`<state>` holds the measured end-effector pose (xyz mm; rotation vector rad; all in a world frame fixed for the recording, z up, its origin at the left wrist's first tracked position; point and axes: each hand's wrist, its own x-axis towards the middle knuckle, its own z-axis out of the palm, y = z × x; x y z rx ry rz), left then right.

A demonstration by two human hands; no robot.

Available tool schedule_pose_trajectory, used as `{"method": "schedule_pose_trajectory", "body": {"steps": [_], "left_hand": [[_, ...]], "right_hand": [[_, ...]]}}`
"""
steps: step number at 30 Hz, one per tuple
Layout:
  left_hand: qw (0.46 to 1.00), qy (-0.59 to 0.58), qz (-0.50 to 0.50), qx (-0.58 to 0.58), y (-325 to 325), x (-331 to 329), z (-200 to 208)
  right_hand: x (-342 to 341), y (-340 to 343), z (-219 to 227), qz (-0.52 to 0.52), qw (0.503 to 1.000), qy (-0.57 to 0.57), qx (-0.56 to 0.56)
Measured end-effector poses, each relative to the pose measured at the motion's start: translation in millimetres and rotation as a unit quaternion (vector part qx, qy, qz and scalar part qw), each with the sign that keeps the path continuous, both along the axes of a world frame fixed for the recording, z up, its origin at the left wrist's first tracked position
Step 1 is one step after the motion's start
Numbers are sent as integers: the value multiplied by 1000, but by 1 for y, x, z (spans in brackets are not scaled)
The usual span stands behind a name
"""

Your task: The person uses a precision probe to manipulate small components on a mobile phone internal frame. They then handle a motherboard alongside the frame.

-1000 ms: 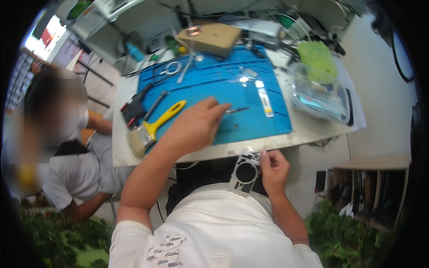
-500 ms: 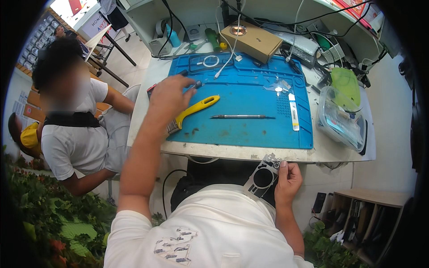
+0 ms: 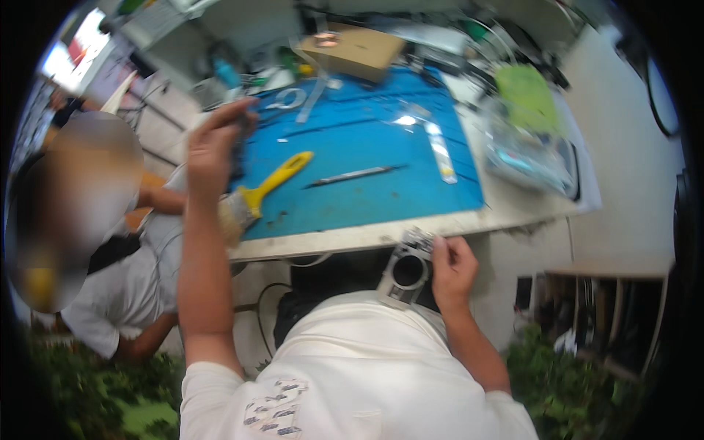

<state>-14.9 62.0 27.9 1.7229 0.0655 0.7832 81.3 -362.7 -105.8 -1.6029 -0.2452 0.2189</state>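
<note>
My right hand [image 3: 455, 270] pinches the upper corner of a silver metal plate [image 3: 407, 273] with a big round black opening, like a camera's front frame. It is tilted over my lap, just off the table's front edge. My left hand [image 3: 211, 150] is raised at the mat's left edge, fingers bent around or against a dark thing [image 3: 239, 143] too blurred to name. Below it lies a brush with a yellow handle [image 3: 282, 176], its bristles toward my left forearm. A thin metal double-ended tool [image 3: 353, 177] rests on the blue mat [image 3: 352, 205].
A white strip [image 3: 440, 152] lies on the mat's right side. Farther right stand a clear plastic box [image 3: 524, 161] and a green lid [image 3: 526, 99]. A cardboard box [image 3: 352, 53] and cables crowd the back. A person [image 3: 150, 257] sits close on my left.
My left hand has pulled back leftward from the small dark thing on the mat. The whole view has swung and blurred. My right hand still holds the silver plate.
</note>
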Motion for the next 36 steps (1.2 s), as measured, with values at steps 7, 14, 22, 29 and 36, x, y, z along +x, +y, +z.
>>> {"method": "schedule_pose_trajectory", "body": {"steps": [7, 14, 22, 29, 36], "left_hand": [[978, 26, -112, -173, -62, 2, -15], [950, 114, -34, 290, -151, 41, -34], [930, 82, -150, 324, -222, 63, -40], [932, 63, -140, 329, -230, 66, -47], [912, 117, -159, 360, -229, 70, -39]], "right_hand": [[-1, 5, -8, -17, 999, -23, -16], [-2, 6, 0, -5, 999, -44, 2], [0, 6, 6, -2, 999, -30, -16], [-1, 6, 11, -2, 999, -42, -14], [-2, 4, 2, -1, 999, -26, 45]]}}
